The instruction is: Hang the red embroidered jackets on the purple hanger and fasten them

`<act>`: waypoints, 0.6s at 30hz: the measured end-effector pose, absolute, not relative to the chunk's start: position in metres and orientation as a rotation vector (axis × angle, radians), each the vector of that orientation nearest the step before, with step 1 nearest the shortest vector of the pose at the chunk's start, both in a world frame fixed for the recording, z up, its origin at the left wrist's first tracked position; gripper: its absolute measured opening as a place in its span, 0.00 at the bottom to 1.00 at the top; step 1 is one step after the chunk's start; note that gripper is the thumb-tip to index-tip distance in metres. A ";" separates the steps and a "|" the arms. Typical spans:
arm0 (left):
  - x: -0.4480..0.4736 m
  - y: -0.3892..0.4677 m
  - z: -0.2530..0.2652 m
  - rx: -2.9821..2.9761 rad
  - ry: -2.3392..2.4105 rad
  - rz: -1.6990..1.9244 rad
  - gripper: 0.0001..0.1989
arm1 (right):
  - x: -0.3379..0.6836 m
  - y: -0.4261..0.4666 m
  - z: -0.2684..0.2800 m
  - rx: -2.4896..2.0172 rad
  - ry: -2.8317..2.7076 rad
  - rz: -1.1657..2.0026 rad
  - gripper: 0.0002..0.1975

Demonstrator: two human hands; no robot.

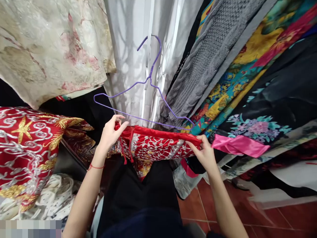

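A red garment (158, 147) with silver embroidery is stretched between my two hands, its plain red band along the top. Red cords dangle near its left end, and a gold-patterned point hangs below its middle. At the left end, my left hand (112, 134) pinches the band between thumb and fingers. My right hand (202, 152) grips the other end, thumb in front. Just above the band is the lower bar of a purple wire hanger (151, 77). Its hook is up by a white metal bar; whether it hangs on that bar I cannot tell.
Another red and gold embroidered garment (27, 148) and a cream floral one (52, 46) hang at left. Several clothes hang at right, among them a grey knit (215, 56) and a pink ribbon (240, 145). White polka-dot cloth (56, 191) lies lower left. The floor (198, 205) has red tiles.
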State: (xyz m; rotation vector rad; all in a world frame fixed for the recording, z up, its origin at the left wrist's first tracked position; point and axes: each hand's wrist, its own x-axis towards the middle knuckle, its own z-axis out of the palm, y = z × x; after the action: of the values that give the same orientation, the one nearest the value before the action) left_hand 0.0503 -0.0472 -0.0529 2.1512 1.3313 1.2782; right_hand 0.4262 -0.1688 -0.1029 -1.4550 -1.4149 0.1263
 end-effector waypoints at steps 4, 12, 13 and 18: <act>0.061 -0.080 -0.033 2.371 1.487 0.912 0.30 | 0.423 -0.207 -0.114 -1.471 -1.376 0.184 0.16; 0.099 -0.154 -0.009 2.617 1.354 -0.003 0.42 | 0.418 -0.242 -0.116 -1.411 -1.464 0.393 0.20; 0.110 -0.165 -0.012 2.631 1.281 -0.042 0.42 | 0.413 -0.245 -0.112 -1.390 -1.471 0.378 0.20; 0.147 -0.201 -0.039 2.556 1.386 -0.275 0.35 | 0.395 -0.261 -0.093 -1.307 -1.430 0.294 0.16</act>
State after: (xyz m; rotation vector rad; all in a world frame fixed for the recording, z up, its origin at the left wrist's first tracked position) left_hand 0.1467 -0.2007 -0.0395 2.5556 1.3863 -0.2752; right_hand 0.3949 -0.2610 -0.0934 -1.3069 -1.4296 0.2941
